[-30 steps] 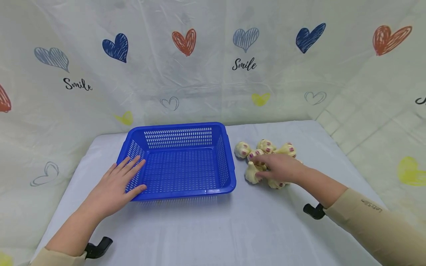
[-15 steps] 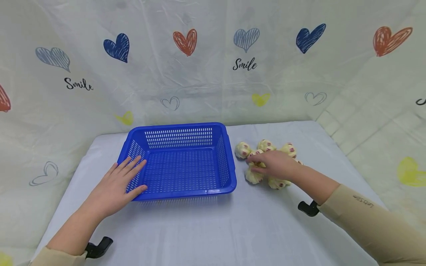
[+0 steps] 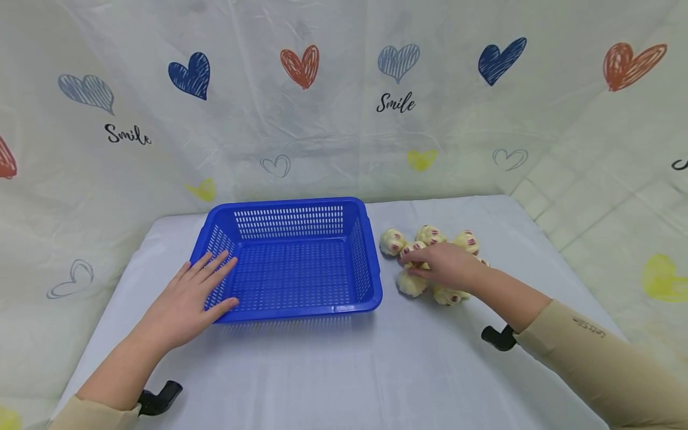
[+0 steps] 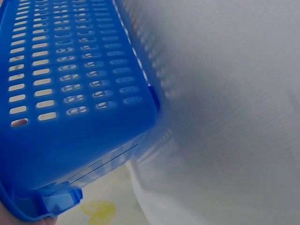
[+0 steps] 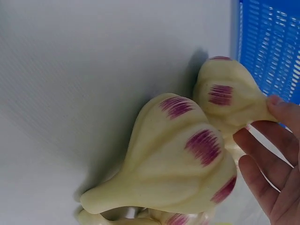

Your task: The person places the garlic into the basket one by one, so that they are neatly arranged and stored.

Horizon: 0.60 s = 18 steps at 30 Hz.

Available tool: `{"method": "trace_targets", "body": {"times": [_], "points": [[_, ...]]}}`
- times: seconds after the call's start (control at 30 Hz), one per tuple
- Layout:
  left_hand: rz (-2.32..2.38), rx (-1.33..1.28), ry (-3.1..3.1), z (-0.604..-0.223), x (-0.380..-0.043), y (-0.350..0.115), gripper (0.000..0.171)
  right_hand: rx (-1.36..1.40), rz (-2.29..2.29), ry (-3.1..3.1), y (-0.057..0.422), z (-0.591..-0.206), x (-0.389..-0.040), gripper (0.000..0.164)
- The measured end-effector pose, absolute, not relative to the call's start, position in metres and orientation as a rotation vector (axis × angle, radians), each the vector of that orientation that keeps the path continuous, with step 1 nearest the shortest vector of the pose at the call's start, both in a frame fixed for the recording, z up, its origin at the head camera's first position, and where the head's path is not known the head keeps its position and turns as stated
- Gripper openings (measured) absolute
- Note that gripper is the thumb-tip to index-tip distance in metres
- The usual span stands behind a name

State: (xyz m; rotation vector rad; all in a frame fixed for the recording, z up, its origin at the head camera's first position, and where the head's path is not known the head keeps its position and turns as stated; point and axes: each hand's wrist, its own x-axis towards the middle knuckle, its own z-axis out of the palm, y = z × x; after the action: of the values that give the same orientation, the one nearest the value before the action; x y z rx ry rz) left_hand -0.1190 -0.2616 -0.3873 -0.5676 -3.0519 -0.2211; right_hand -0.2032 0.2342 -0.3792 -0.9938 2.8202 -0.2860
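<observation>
A blue plastic basket (image 3: 301,313) with slotted walls stands on the white-covered table. My left hand (image 3: 183,301) lies over its left rim, fingers straight and spread, thumb along the near corner. In the left wrist view the basket's outer wall (image 4: 70,136) fills the left side. To the right of the basket, my right hand (image 3: 448,264) pinches a cream garlic bulb (image 5: 227,91) by its stem, between thumb and fingers. That bulb sits at the left front of a cluster. A larger-looking garlic bulb (image 5: 173,159) with purple streaks lies nearer the wrist camera.
More garlic bulbs surround the right hand: one at the left (image 3: 392,242), one at the back (image 3: 430,235), another at the back right (image 3: 466,240). A white sheet (image 3: 344,131) printed with hearts hangs behind the table. White cloth (image 3: 322,376) covers the tabletop.
My right hand has shifted slightly, its fingers closing on the stem of the left front garlic bulb, which has tilted a little. The left hand and basket have stayed put.
</observation>
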Motion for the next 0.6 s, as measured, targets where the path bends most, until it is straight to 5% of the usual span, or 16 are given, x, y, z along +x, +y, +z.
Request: {"method": "trace_targets", "body": {"times": [0.6], "points": [[-0.215, -0.584, -3.057, -0.389, -0.122, -0.264, 0.081, -0.965, -0.485, 2.934, 0.238, -0.331, -0.212, 0.028]]}}
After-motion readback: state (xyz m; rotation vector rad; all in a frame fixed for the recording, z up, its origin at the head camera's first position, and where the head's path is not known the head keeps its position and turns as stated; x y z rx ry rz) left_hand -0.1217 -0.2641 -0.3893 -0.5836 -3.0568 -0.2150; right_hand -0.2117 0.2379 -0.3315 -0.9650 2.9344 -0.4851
